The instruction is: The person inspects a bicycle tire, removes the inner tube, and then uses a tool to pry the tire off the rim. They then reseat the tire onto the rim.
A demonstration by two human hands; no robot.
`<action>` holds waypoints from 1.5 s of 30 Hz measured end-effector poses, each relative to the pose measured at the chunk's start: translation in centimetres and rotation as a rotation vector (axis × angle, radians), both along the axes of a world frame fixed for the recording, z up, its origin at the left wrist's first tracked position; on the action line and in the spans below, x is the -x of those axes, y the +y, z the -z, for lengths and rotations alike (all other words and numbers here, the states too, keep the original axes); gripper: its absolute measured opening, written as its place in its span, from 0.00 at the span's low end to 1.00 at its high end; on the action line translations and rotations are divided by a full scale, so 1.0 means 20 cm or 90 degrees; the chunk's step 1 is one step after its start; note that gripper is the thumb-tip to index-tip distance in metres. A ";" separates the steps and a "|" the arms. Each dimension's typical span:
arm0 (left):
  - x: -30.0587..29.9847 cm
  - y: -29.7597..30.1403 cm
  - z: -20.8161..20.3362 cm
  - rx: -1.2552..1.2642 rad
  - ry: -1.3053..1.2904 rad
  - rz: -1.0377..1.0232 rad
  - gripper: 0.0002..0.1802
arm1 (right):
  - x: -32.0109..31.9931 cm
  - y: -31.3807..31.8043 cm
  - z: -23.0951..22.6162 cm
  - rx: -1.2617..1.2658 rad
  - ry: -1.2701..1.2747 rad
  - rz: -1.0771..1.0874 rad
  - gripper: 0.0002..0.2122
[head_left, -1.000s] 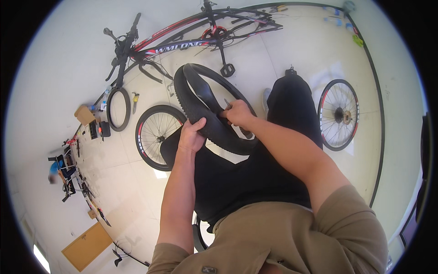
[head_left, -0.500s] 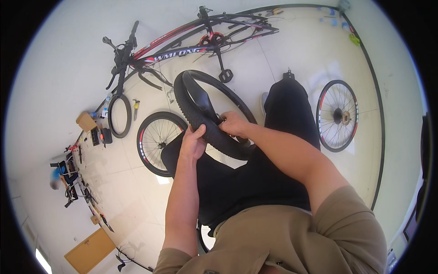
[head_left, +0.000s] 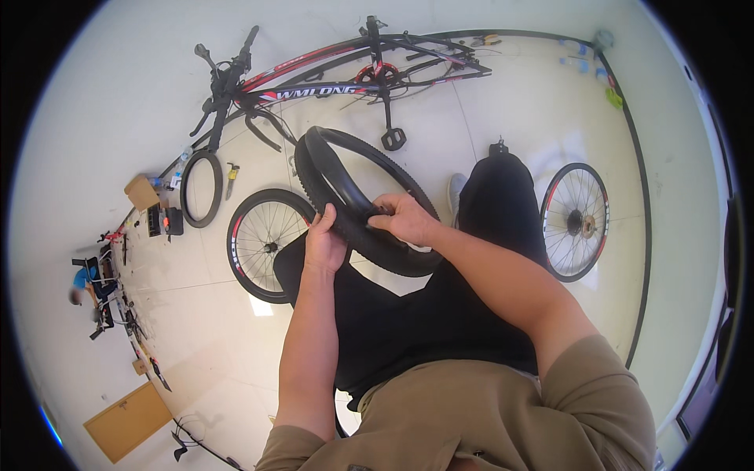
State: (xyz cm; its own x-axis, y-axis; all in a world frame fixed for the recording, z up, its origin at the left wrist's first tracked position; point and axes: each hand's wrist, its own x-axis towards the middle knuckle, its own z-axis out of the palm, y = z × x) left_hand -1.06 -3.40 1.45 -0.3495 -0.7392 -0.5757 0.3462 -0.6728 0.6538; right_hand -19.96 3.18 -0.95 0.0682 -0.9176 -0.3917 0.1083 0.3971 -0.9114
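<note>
Where pale floor tiles spread, wheels lie.

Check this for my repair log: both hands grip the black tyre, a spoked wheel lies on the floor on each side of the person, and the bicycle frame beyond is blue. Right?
Not quite. The head view shows the bicycle frame is red and black, not blue. The rest holds: the left hand and right hand both grip the black tyre, with one spoked wheel on the left and another on the right.
</note>
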 end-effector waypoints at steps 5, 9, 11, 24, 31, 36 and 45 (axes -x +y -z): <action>-0.03 0.00 0.07 0.034 -0.042 -0.012 0.21 | -0.04 -0.01 -0.01 -0.069 0.101 -0.095 0.15; 0.07 0.16 0.06 0.156 -0.302 0.022 0.23 | -0.01 -0.05 -0.08 -0.075 0.110 -0.019 0.16; 0.15 0.28 0.07 0.246 -0.358 0.057 0.22 | 0.01 -0.07 -0.05 -0.078 0.059 0.038 0.16; 0.21 0.28 -0.11 0.182 -0.400 -0.005 0.13 | 0.09 -0.15 0.00 -0.062 0.160 0.084 0.17; 0.12 0.20 0.06 0.209 -0.425 -0.022 0.10 | 0.12 -0.14 -0.03 -0.114 0.072 0.051 0.25; -0.07 0.12 0.14 0.183 -0.398 -0.015 0.10 | -0.05 -0.05 0.03 -0.072 0.133 -0.235 0.29; 0.19 0.16 -0.04 0.246 -0.417 -0.002 0.30 | -0.07 -0.02 0.13 -0.151 0.145 -0.170 0.16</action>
State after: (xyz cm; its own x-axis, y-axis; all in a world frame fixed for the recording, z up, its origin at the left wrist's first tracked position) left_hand -4.96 -0.23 2.26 -0.0230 -0.9308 -0.3649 -0.1927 -0.3540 0.9152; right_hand -18.56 2.74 -3.60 0.1785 -0.7624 -0.6220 -0.2208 0.5849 -0.7804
